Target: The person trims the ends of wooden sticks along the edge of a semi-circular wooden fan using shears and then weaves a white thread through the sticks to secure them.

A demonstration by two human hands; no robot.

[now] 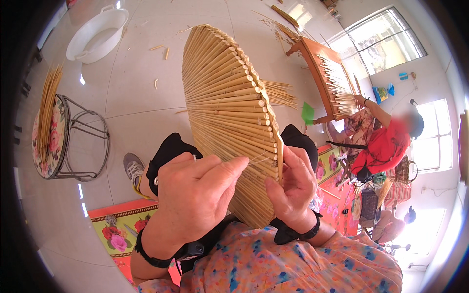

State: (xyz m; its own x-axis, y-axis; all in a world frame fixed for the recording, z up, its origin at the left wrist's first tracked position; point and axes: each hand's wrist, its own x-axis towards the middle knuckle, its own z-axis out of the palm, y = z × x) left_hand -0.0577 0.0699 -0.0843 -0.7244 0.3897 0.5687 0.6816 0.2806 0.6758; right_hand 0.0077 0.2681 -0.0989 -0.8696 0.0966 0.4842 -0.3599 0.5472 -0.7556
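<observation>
A large round mat of pale stalks (229, 107) stands tilted over my lap, its stalks laid side by side, their cut ends lining the right rim. My right hand (295, 188) is closed on that rim, thumb on the near face and fingers behind it. In front of the stalks, my left hand (198, 193) is closed in a pinch. A thin pale strand (259, 157) runs from the left fingertips toward the rim. The mat's far side and part of its lower edge are hidden.
At left, a round stool (61, 141) bears a bundle of stalks (48, 112). A white tub (100, 36) sits on the tiled floor. A co-worker in red (388, 146) reaches over stalks on a wooden table (315, 68). A floral rug (117, 239) lies below me.
</observation>
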